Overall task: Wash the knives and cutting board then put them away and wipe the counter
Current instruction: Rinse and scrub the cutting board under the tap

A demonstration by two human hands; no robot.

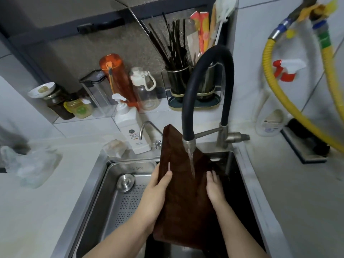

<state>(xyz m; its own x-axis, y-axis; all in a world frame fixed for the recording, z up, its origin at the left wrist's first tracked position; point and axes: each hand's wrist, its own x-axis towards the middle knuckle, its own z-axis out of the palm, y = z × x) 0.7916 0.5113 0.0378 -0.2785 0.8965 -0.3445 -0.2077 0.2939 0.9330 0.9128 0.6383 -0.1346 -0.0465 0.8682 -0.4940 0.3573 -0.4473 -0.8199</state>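
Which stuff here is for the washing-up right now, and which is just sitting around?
For the washing:
cutting board
left hand gripping its edge
right hand flat on its face
black faucet, water running
sink

Just sitting around:
orange bottle
clear bottle
jars
chopstick holder
yellow hose
red spray bottle

No text can be read. The white pump bottle [130,125] behind the sink bears a round emblem and printed lines, and the white jug [270,123] a label, all too blurred.
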